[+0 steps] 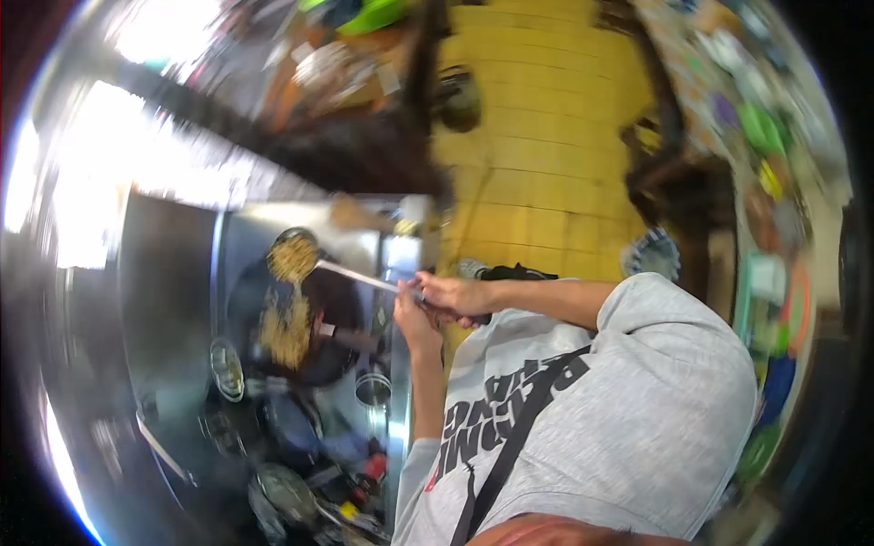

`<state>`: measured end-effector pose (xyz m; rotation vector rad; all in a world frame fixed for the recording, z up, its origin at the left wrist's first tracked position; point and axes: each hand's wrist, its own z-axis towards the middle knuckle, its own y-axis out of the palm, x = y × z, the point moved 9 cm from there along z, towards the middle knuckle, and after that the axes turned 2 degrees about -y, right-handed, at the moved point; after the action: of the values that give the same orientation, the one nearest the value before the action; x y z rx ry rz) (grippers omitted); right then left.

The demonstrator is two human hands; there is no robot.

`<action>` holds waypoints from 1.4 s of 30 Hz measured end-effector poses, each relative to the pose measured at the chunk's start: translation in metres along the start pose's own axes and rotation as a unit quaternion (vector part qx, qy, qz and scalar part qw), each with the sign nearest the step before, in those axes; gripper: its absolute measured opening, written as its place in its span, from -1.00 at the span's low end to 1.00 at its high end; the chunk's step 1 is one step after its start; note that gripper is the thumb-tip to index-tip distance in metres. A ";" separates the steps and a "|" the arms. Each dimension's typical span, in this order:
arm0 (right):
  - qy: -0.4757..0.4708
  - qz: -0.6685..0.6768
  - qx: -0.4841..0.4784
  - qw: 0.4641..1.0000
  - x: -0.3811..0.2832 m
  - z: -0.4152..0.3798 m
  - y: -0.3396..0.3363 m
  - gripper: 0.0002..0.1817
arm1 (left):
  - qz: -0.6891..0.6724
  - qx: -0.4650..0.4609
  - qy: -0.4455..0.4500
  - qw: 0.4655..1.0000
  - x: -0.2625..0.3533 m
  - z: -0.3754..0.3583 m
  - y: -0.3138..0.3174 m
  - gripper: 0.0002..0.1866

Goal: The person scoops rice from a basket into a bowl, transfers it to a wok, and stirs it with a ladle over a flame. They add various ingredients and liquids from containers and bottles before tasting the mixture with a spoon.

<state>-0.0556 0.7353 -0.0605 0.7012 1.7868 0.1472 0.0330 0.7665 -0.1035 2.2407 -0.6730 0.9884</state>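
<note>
Both hands are closed on the handle of a long-handled ladle (pixel 360 276). My right hand (pixel 452 298) wraps the dark grip end. My left hand (pixel 413 317) is just ahead of it, nearer the metal shaft. The ladle's round head is heaped with pale yellow-brown noodles (pixel 294 260). A strand of them seems to hang down toward the dark wok (pixel 339 300) on the stove. More noodles lie in the wok below. Its handle (pixel 353 338) points toward my body. Motion blur softens the ladle's edges.
A metal cup (pixel 372 389) stands beside the wok. A lid-like oval dish (pixel 227 369) and several pans and utensils crowd the lower left. Yellow tiled floor (pixel 537 127) runs behind, with a dark wooden table (pixel 355 150) at upper left and a cluttered counter (pixel 765 182) at right.
</note>
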 end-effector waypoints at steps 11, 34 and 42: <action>-0.205 0.096 0.399 0.888 0.016 -0.141 -0.070 -0.30 | 0.298 -0.302 0.113 0.899 -0.020 -0.019 0.172 -0.90; -0.194 0.221 0.741 0.603 0.030 -0.383 -0.224 -0.66 | 0.374 -0.482 -0.151 0.778 -0.013 -0.057 0.285 -0.89; -0.218 0.173 0.830 0.483 -0.018 -0.493 -0.323 -0.64 | 0.402 -0.530 -0.165 0.729 -0.028 -0.019 0.451 -0.88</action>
<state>-0.6246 0.5847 -0.0195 2.1570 0.6871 -1.6034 -0.2842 0.4711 0.0254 1.0204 -1.8826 0.2859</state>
